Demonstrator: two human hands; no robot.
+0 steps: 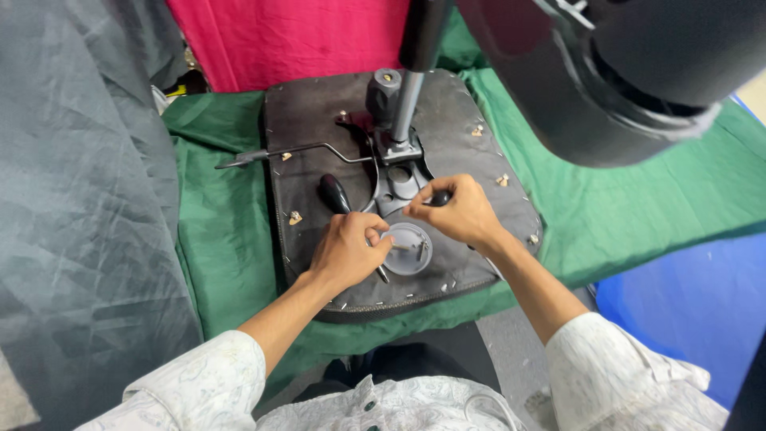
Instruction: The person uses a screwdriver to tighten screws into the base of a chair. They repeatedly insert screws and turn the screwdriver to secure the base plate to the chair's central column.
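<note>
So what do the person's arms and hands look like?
Both arms wear loose white sleeves with a faint pale pattern, pushed up to about the elbows: the left sleeve and the right sleeve. The forearms are bare. The left hand and right hand have no gloves, and no rings or watch show.

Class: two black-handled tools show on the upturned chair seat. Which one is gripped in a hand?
The one under the right hand, its black handle end poking out of the fist. The other black handle lies loose beside the left hand.
</note>
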